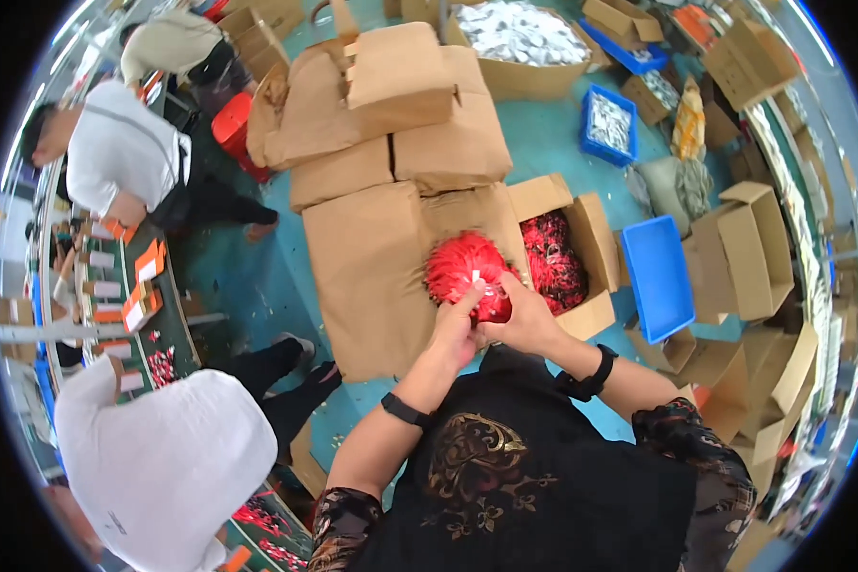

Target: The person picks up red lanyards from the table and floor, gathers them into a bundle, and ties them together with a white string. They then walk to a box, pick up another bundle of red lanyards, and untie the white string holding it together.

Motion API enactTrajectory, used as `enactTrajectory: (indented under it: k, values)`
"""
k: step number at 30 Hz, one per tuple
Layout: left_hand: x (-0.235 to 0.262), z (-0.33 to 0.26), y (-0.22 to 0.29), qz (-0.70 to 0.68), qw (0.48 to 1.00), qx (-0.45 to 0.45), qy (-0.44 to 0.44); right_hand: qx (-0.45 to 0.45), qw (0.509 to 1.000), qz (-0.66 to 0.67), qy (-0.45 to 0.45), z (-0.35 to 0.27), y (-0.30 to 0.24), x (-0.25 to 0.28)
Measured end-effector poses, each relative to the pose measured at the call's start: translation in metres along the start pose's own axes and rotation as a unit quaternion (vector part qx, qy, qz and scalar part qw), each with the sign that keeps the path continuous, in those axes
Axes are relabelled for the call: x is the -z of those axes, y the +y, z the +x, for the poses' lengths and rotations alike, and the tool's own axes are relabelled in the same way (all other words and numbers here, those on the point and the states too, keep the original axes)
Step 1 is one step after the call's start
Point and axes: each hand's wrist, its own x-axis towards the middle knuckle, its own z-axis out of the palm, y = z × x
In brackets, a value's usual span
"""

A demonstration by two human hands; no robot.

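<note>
A round bundle of thin red strands (462, 262) with dark tips is between my two hands, over a large flat carton (362, 276) in front of me. My left hand (456, 332) grips its near side, the thumb pressed against a small white spot on it. From the right, my right hand (526, 319) holds the same bundle with thumb and fingers bent round its lower edge. Just right of it stands an open carton (596, 243) with its flaps up, partly filled with red and black bundles (553, 257). The bundle's underside is hidden.
More brown cartons (400, 76) are stacked beyond. At right are a blue tray (658, 276), a blue crate (608, 124) of silvery pieces and several open cartons (734, 248). People in white (162, 458) work at left along a belt (176, 324); a red stool (234, 129) stands nearby.
</note>
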Motion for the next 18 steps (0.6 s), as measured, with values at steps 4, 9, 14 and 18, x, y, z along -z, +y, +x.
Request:
enactTrajectory:
  k: [4,9,14,18]
  values:
    - [0.005,0.008,-0.005,0.029,0.999,-0.018,-0.033,-0.172,0.871,0.457,-0.064,0.005,0.027,0.014]
    - [-0.008,-0.011,-0.001,0.140,0.983,-0.087,-0.086,-0.219,0.897,0.382,-0.035,0.022,0.045,0.013]
    - [-0.005,-0.013,0.013,0.070,0.994,-0.080,-0.022,-0.149,0.871,0.469,-0.015,0.033,0.062,0.014]
    - [-0.025,-0.026,0.021,0.110,0.982,-0.126,-0.087,-0.117,0.888,0.442,0.052,0.026,0.065,0.013]
